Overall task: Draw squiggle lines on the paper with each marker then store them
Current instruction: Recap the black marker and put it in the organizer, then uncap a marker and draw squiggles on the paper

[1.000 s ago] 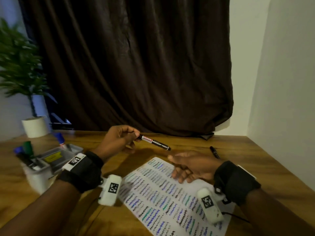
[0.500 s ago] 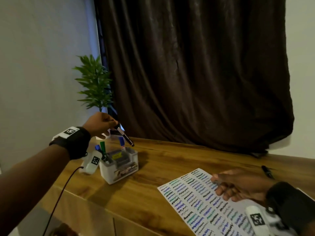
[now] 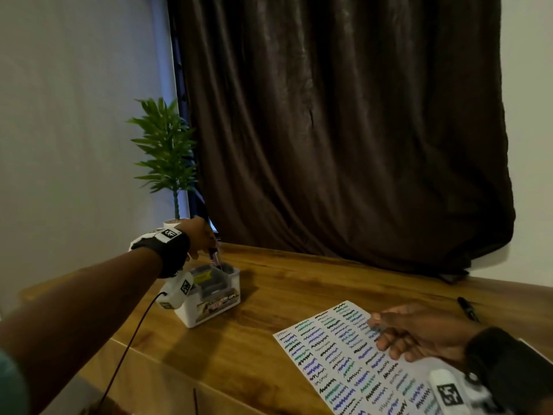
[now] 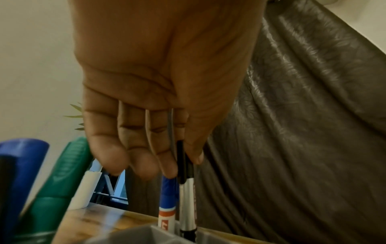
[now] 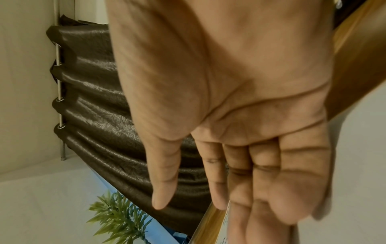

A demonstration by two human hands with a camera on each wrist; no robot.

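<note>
Presently your left hand (image 4: 146, 92) pinches the black marker (image 4: 184, 189), lowering it into the organizer (image 3: 209, 292) at far left; your right hand (image 3: 419, 330) rests relaxed on the squiggle-filled paper (image 3: 344, 363), and one marker (image 3: 468, 308) remains on the counter (image 3: 299, 283), apparently unstored.

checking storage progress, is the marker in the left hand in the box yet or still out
Partly in: the marker stands upright, tip inside the box, cap end pinched by the left hand.
</note>
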